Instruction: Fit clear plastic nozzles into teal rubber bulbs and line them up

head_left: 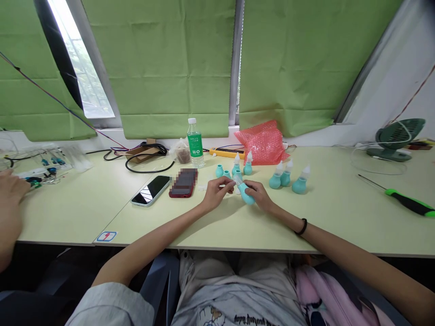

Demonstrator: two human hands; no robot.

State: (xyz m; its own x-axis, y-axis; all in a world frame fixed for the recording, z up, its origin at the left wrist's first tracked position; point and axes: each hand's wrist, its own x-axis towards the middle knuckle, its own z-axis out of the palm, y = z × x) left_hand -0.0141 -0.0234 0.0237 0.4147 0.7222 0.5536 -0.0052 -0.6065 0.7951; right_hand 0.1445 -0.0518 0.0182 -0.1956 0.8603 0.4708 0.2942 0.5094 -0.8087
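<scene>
Green fabric blinds [159, 68] are hanging behind a pale yellow-green table [340, 222]. Over its middle, a turquoise pear-shaped squeeze bulb [247, 196] is slanting, its translucent nozzle [238, 179] pointing toward ten o'clock. The left hand [216, 193] is pinching that nozzle in its fingertip grip; the right hand [261, 195] is wrapping its grip round the bulb's side. From there, three nozzle-tipped turquoise bulbs [299, 185] are standing toward two o'clock, a red bubble-wrap bag [262, 146] is lying toward twelve, and a black-screened phone [151, 190] and a red-edged phone [183, 183] are lying toward nine.
</scene>
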